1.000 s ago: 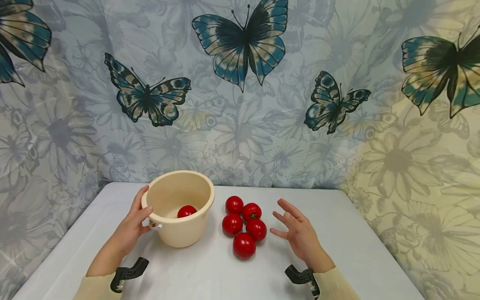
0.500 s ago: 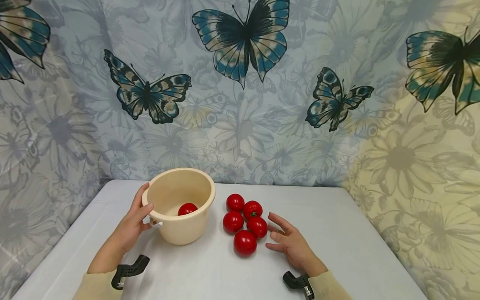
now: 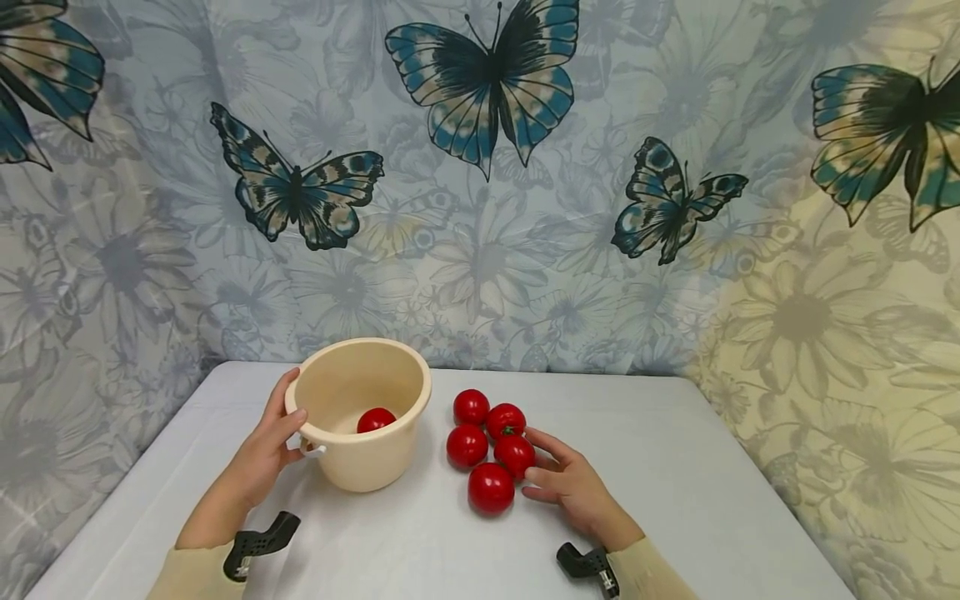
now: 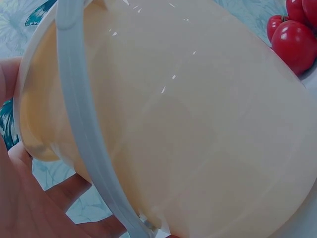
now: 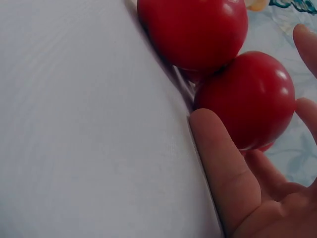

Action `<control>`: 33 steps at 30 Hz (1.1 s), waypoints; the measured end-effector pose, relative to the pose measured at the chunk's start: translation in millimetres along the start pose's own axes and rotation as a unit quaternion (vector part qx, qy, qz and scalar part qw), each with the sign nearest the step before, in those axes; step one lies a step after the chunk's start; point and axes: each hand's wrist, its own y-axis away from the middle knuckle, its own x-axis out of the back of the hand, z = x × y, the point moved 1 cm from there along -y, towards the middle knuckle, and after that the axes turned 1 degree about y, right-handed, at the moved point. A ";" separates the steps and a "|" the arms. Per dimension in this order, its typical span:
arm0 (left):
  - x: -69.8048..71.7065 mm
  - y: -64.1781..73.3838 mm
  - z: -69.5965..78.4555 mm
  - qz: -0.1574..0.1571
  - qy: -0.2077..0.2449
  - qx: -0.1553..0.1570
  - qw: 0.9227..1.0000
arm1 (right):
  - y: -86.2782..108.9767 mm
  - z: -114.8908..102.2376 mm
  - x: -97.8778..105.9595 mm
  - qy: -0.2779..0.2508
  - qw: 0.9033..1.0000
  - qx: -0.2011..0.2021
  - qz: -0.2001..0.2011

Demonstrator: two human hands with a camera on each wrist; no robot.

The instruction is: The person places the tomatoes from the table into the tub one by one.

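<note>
A cream plastic bucket (image 3: 367, 458) stands left of centre, its mouth tipped toward me. My left hand (image 3: 258, 454) grips its rim on the left side, thumb over the edge. In the left wrist view, the pale bail handle (image 4: 81, 104) hangs across the bucket wall. One red tomato (image 3: 375, 419) lies inside. To the right, several tomatoes sit in a cluster. At its right side my right hand (image 3: 577, 492) has its spread fingers around the nearest tomato (image 3: 515, 457), the fingertips right at its skin, as the right wrist view also shows (image 5: 257, 99).
The other tomatoes of the cluster include a large front one (image 3: 491, 489), a left one (image 3: 467, 446), a back one (image 3: 471, 407) and one with a green stem (image 3: 506, 419). A white cloth (image 3: 420, 558) covers the table. A butterfly-print backdrop (image 3: 480, 275) rises behind.
My right hand has moved left and down to the tomato cluster, its fingers now around the right-hand tomato. The left hand and bucket have stayed in place.
</note>
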 end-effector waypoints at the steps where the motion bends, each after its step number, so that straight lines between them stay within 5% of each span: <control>1: 0.1 -0.3 -0.3 0.000 0.001 0.000 1.000 | -0.6 -0.1 -1.2 0.004 1.000 -0.001 0.001; 19: 0.2 -1.1 0.6 0.006 0.000 0.006 1.000 | -8.7 5.7 -7.8 0.016 0.999 0.015 0.046; 33: 0.5 -1.0 1.7 0.004 0.009 0.004 1.000 | -3.1 3.1 6.6 -0.177 0.980 -0.019 0.083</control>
